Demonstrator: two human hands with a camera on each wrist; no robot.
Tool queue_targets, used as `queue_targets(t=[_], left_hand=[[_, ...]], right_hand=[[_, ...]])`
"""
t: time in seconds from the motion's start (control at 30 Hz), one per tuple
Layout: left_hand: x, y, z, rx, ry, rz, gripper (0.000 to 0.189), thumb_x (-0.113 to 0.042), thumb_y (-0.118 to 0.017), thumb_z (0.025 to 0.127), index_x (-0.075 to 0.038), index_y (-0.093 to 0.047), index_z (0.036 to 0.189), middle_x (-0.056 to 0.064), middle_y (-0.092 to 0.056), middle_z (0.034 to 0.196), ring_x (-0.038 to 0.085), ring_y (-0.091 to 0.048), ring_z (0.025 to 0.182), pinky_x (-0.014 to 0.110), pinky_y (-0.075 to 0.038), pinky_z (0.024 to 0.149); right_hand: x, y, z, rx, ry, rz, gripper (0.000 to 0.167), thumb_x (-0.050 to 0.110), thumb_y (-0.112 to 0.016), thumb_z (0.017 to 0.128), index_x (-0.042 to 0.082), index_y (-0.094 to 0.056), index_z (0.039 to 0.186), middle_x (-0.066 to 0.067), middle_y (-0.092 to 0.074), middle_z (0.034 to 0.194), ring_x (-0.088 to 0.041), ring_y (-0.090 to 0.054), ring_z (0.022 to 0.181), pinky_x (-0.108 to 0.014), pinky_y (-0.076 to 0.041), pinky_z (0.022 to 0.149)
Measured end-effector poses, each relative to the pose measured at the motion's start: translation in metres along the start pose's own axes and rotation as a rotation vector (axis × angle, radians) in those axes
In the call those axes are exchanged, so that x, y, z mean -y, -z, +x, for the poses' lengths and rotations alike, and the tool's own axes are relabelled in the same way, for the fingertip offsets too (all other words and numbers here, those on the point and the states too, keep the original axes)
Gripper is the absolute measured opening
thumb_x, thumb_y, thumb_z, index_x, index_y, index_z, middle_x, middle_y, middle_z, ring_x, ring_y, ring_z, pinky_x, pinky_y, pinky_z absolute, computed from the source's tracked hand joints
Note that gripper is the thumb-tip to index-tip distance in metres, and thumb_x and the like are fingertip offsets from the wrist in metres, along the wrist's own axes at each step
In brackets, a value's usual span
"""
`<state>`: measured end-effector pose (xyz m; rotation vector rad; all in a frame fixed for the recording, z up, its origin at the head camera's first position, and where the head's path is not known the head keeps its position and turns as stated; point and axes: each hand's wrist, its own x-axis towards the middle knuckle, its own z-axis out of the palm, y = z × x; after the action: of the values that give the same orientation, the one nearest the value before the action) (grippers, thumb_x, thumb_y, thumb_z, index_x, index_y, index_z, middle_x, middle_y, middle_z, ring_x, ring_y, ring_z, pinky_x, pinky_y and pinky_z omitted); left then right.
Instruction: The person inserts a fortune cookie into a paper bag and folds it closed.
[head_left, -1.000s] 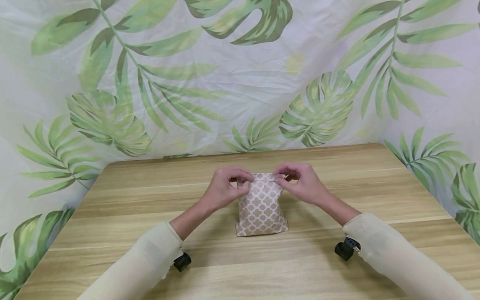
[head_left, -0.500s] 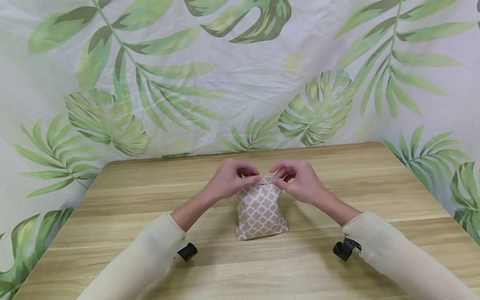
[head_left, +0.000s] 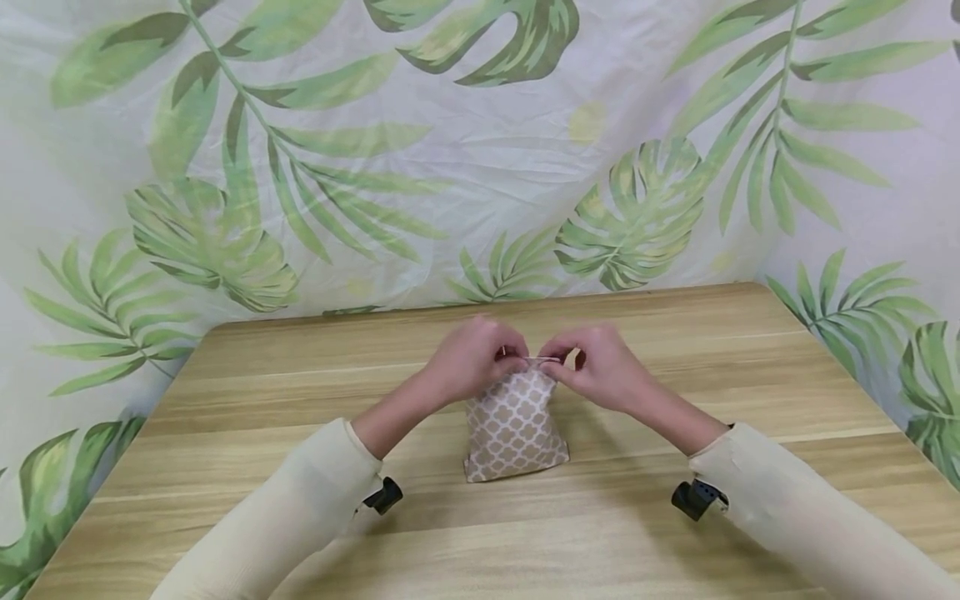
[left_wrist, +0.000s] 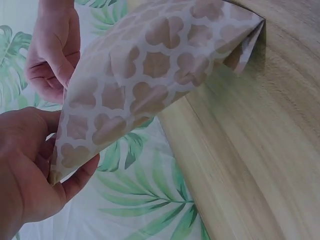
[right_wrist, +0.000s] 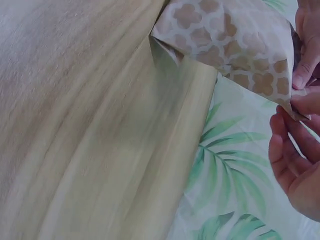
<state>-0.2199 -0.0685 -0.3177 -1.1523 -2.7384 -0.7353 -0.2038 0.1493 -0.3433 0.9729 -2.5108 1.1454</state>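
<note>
A tan paper bag (head_left: 516, 425) with a white lattice print stands on the wooden table, its top folded over and narrower than its base. My left hand (head_left: 474, 357) pinches the upper left of the top edge. At the upper right, my right hand (head_left: 598, 367) pinches the fold between thumb and fingers. The two hands are close together in the head view. In the left wrist view the bag (left_wrist: 145, 70) slants across, with my left hand (left_wrist: 30, 165) gripping its corner. The right wrist view has my right hand (right_wrist: 300, 160) at the bag's opposite corner.
The wooden table (head_left: 300, 383) spreads around the bag on all sides. A leaf-printed cloth (head_left: 480, 167) hangs behind the table's back edge. A black wrist camera (head_left: 384, 496) hangs under the left sleeve, another black camera (head_left: 693, 500) under the right.
My left hand has moved right along the bag's top, toward the right hand. The top edge between the hands has drawn in, and the bag's base has turned slightly.
</note>
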Motion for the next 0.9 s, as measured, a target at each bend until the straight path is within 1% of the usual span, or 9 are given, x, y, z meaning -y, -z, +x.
queue_targets(t=[0.07,0.13,0.27,0.37,0.5,0.63,0.7,0.8,0.9], left_hand=[[-0.001,-0.001,-0.002,-0.015,-0.006,0.015,0.004,-0.011,-0.080,0.091,-0.009,-0.080,0.088,0.000,-0.075,0.081,0.009,-0.064,0.071,0.024,-0.053,0.066],[-0.003,-0.001,-0.003,-0.021,-0.007,0.055,0.003,-0.013,-0.080,0.091,-0.010,-0.081,0.091,0.000,-0.076,0.084,0.010,-0.066,0.074,0.025,-0.054,0.067],[-0.009,0.000,-0.002,-0.023,-0.008,0.154,0.008,-0.019,-0.079,0.093,-0.015,-0.082,0.099,-0.002,-0.079,0.093,0.012,-0.071,0.081,0.027,-0.055,0.065],[-0.013,0.000,-0.001,-0.033,-0.010,0.199,0.008,-0.022,-0.077,0.094,-0.017,-0.082,0.098,-0.003,-0.078,0.093,0.013,-0.070,0.080,0.029,-0.053,0.061],[-0.014,-0.003,0.000,-0.059,-0.016,0.213,0.005,-0.020,-0.077,0.094,-0.017,-0.080,0.093,-0.005,-0.075,0.087,0.012,-0.065,0.074,0.029,-0.051,0.059],[-0.011,-0.007,0.000,-0.093,-0.045,0.213,0.005,-0.017,-0.077,0.094,-0.016,-0.080,0.091,-0.005,-0.074,0.084,0.011,-0.062,0.069,0.027,-0.049,0.056],[-0.010,-0.009,0.000,-0.103,-0.056,0.214,0.005,-0.017,-0.077,0.094,-0.016,-0.081,0.091,-0.005,-0.073,0.083,0.010,-0.060,0.067,0.025,-0.047,0.055],[-0.009,-0.010,0.001,-0.105,-0.059,0.207,0.005,-0.017,-0.077,0.094,-0.016,-0.081,0.091,-0.005,-0.071,0.083,0.010,-0.058,0.066,0.024,-0.045,0.054],[-0.006,-0.011,0.001,-0.112,-0.069,0.199,0.007,-0.021,-0.078,0.094,-0.015,-0.082,0.092,-0.004,-0.072,0.083,0.009,-0.059,0.067,0.022,-0.045,0.054]], right_hand=[[0.001,0.001,0.000,0.020,0.022,-0.038,0.006,0.000,-0.078,0.089,0.006,-0.080,0.090,0.000,-0.073,0.080,-0.011,-0.064,0.072,-0.027,-0.055,0.058],[0.003,0.002,0.000,0.020,0.033,-0.053,0.005,0.000,-0.078,0.089,0.004,-0.080,0.090,0.000,-0.072,0.079,-0.010,-0.063,0.070,-0.026,-0.055,0.058],[0.005,0.002,0.001,0.000,0.011,-0.040,0.005,-0.001,-0.078,0.089,0.003,-0.081,0.090,-0.001,-0.073,0.077,-0.008,-0.063,0.066,-0.024,-0.054,0.055],[0.007,0.003,0.003,-0.007,-0.021,-0.020,0.005,0.000,-0.078,0.089,0.004,-0.080,0.087,-0.001,-0.073,0.075,-0.008,-0.063,0.065,-0.024,-0.053,0.055],[0.008,0.003,0.004,0.010,-0.048,-0.009,0.007,0.001,-0.078,0.090,0.006,-0.078,0.085,0.000,-0.072,0.073,-0.009,-0.062,0.066,-0.024,-0.052,0.054],[0.008,0.004,0.003,0.049,-0.028,-0.069,0.006,0.003,-0.076,0.092,0.006,-0.078,0.088,0.002,-0.071,0.074,-0.007,-0.060,0.066,-0.024,-0.051,0.057],[0.007,0.004,0.002,0.054,-0.013,-0.099,0.005,0.003,-0.076,0.092,0.005,-0.079,0.089,0.003,-0.071,0.074,-0.005,-0.059,0.065,-0.023,-0.050,0.057],[0.006,0.003,0.001,0.031,-0.002,-0.097,0.006,0.002,-0.076,0.092,0.004,-0.080,0.089,0.001,-0.072,0.073,-0.004,-0.054,0.058,-0.022,-0.047,0.051],[0.004,0.002,0.000,-0.006,0.008,-0.073,0.008,0.000,-0.076,0.091,0.005,-0.081,0.088,0.000,-0.073,0.072,-0.003,-0.050,0.053,-0.021,-0.044,0.047]])
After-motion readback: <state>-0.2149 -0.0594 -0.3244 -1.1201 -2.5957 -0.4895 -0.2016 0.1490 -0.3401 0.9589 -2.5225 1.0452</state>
